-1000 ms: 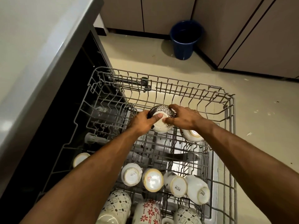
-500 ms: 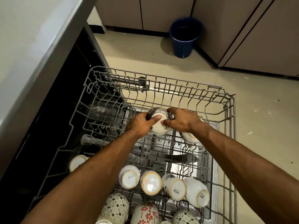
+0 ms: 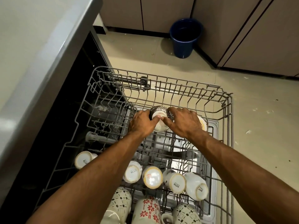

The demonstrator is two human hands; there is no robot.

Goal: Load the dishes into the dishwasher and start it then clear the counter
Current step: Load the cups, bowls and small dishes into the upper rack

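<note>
Bowl (image 3: 160, 118) between both hands, apparently inverted

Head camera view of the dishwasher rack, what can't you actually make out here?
- Patterned bowl: the left hand and right hand cover its sides, so whether it sits on the rack is unclear.
- White bowl: mostly hidden behind the right hand.
- Mugs in the nearest row: cut off by the bottom edge.
- Dishwasher interior: too dark to see.
- Blue bucket: contents too dark to tell.

Two bare forearms, no sleeves, left hand (image 3: 142, 123), right hand (image 3: 184, 122), both ringless
</note>
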